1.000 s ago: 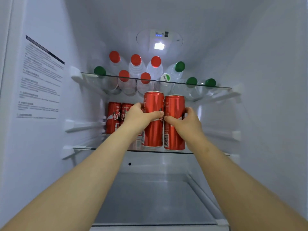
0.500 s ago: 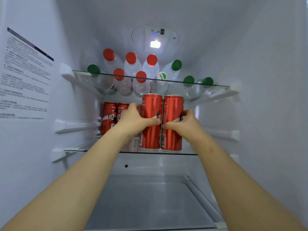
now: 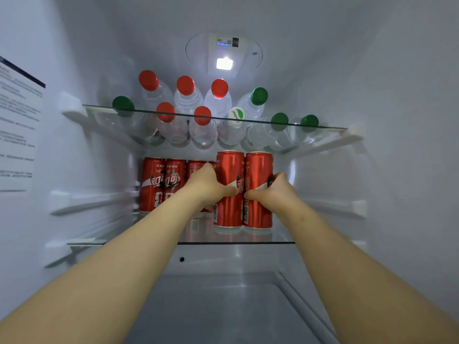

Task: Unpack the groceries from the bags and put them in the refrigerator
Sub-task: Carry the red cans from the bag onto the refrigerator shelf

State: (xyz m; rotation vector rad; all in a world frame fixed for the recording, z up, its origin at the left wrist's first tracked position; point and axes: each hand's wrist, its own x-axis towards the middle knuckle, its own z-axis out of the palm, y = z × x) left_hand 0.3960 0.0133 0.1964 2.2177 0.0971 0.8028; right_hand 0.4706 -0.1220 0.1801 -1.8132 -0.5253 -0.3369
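Observation:
I look into an open refrigerator. My left hand (image 3: 208, 184) grips a tall red soda can (image 3: 229, 170) and my right hand (image 3: 273, 192) grips a second red can (image 3: 258, 167) right beside it. Both cans stand upright and side by side on the middle glass shelf (image 3: 236, 242). Further back on the same shelf, to the left, stands a row of several more red cans (image 3: 151, 184). My left wrist partly hides the cans in that row nearest the held pair.
The upper glass shelf (image 3: 330, 127) carries several clear water bottles lying on their sides, with red caps (image 3: 185, 85) and green caps (image 3: 259, 96) facing me. A lamp (image 3: 224, 63) glows on the back wall. A printed label (image 3: 17, 135) covers the left wall. Below lies a bottom compartment floor (image 3: 218, 306).
Both hands have slid the two cans deeper onto the middle shelf and a little to the right. The view has shifted, showing more of the back row of cans.

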